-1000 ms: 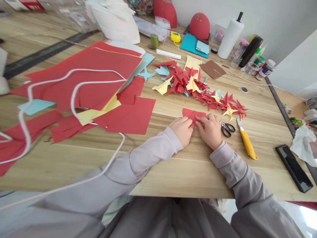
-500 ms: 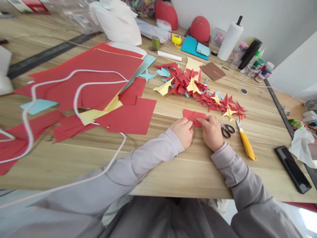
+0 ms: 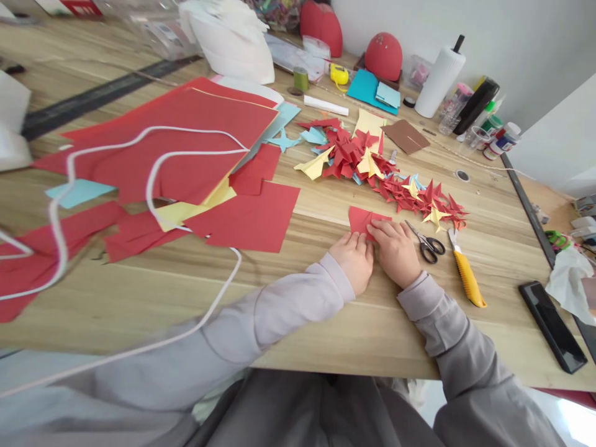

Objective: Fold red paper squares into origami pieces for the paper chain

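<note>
Right hand (image 3: 398, 253) shifted over creased red paper (image 3: 360, 217) | left hand (image 3: 355, 262) touching | grip closures unclear

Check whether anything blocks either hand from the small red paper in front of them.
Nothing visible does: the left hand and right hand both have fingers on the red paper. The scissors lie off to the right, beside the right hand, not between.

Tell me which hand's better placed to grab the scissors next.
Probably the right hand: though touching the red paper, it lies beside the scissors; the left hand is farther away.
</note>
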`<state>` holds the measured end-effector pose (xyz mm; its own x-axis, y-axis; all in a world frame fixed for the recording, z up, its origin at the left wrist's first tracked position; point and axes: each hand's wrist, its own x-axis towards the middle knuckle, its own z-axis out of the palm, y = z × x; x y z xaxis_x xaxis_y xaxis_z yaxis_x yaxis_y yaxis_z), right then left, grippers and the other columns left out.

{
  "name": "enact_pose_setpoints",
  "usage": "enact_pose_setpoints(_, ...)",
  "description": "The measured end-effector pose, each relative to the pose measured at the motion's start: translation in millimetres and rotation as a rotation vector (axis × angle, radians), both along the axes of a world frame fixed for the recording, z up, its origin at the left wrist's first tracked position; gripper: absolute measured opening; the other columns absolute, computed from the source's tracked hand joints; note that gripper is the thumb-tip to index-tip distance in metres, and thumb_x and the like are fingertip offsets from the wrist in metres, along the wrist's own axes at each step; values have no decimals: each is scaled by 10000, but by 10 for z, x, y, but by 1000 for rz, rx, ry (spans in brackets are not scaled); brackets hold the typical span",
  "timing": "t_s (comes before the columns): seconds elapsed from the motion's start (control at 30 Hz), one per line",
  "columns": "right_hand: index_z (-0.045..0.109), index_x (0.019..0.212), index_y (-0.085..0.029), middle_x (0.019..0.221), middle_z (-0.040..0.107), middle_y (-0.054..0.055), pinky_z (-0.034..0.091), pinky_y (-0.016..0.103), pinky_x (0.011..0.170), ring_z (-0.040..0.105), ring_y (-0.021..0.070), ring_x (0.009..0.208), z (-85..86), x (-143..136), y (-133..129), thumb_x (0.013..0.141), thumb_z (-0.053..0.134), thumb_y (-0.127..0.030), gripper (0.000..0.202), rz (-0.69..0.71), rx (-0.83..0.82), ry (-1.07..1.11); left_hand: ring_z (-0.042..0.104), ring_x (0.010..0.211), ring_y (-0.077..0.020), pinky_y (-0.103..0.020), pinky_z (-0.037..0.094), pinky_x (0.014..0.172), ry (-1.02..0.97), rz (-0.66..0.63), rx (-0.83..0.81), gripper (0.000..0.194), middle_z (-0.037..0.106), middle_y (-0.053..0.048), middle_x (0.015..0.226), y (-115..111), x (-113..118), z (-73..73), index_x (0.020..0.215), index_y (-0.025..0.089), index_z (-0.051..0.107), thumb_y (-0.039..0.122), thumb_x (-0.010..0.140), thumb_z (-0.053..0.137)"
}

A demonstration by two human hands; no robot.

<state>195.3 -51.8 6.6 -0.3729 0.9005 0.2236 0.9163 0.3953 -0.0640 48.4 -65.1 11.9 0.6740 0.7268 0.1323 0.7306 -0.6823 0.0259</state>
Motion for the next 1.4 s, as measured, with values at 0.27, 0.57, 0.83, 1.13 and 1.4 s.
enact_pose_setpoints(0.27, 589, 1157, -209, 1174, 608, 77, 274, 429, 954, 476, 239, 1021, 43, -27, -14, 883, 426, -193, 320, 1, 43, -63, 558, 1096, -313, -496, 271, 1054, -133, 65, 94, 463, 605, -257, 1143, 32, -19, -57, 1153, -33, 574, 291, 865, 412)
enact_pose_setpoints(0.57, 609, 1111, -168, 1125, 596, 105, 279, 402, 940, 467, 229, 1015, 69, -91, -83, 879, 406, -175, 309, 110, 52, -34, 461, 1208, -313, -478, 302, 1052, -159, 147, 62, 430, 576, -150, 1242, 300, -206, -72, 1136, 49, 617, 293, 900, 352)
enact_pose_setpoints(0.83, 529, 1230, -199, 1113, 580, 97, 281, 397, 939, 454, 233, 997, 101, -138, -87, 908, 396, -283, 358, 91, -27, -54, 539, 1097, -280, -406, 392, 982, -143, 112, -58, 342, 631, -209, 1106, 432, -222, 20, 1053, 2, 607, 140, 785, 447)
enact_pose_setpoints(1.13, 514, 1249, -245, 1022, 527, 105, 287, 414, 875, 430, 257, 932, 137, -287, -76, 897, 386, -453, 428, 5, -29, -141, 574, 1032, -237, -392, 355, 1011, -186, 144, -118, 496, 680, -127, 961, 582, -305, 98, 1216, 64, 465, 121, 725, 510)
enact_pose_setpoints(1.4, 491, 1266, -217, 971, 514, 104, 310, 410, 820, 422, 264, 884, 127, -343, -35, 881, 384, -497, 488, -59, 11, -159, 571, 1030, -263, -389, 349, 1004, -90, 159, -123, 561, 675, -153, 966, 549, -251, 189, 1245, 27, 438, 158, 713, 556)
